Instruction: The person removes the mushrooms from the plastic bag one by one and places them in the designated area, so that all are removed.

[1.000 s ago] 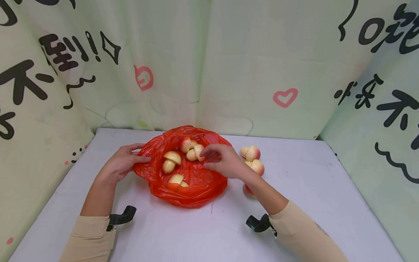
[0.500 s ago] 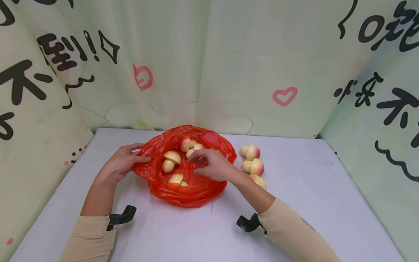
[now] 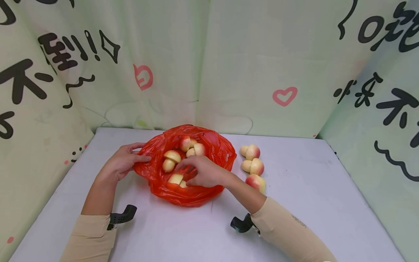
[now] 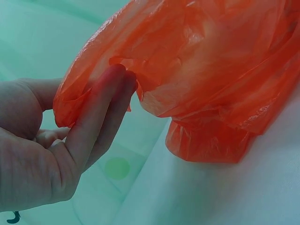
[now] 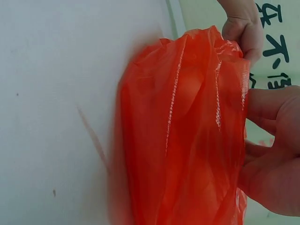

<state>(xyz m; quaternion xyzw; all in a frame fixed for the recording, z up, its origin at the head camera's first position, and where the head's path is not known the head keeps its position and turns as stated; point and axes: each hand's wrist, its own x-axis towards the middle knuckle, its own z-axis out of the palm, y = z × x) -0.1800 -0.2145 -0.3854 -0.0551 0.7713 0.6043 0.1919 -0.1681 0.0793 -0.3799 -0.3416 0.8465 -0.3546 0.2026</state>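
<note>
A crinkled red plastic bag (image 3: 193,199) stands with its mouth spread, several cream mushrooms lying inside. My left hand (image 3: 119,162) pinches the bag's left rim between thumb and fingers, as the left wrist view shows closely at the hand (image 4: 89,126). Inside the mouth, my right hand (image 3: 207,173) has its fingers parted, just right of the front mushroom (image 3: 175,178); touch is unclear. Another mushroom (image 3: 171,160) lies at left, and two reddish-capped ones (image 3: 184,143) sit farther back. In the right wrist view the bag wall hides the fingertips of the right hand (image 5: 276,150).
Three more mushrooms with reddish caps (image 3: 252,152) form a column on the white table (image 3: 304,196), right of the bag. The nearest is partly behind the right forearm. A pale printed curtain (image 3: 242,65) closes off the back and sides.
My right hand has moved left and toward the front inside the bag, away from the back-right mushroom to the front one. The left hand keeps its grip on the rim.
</note>
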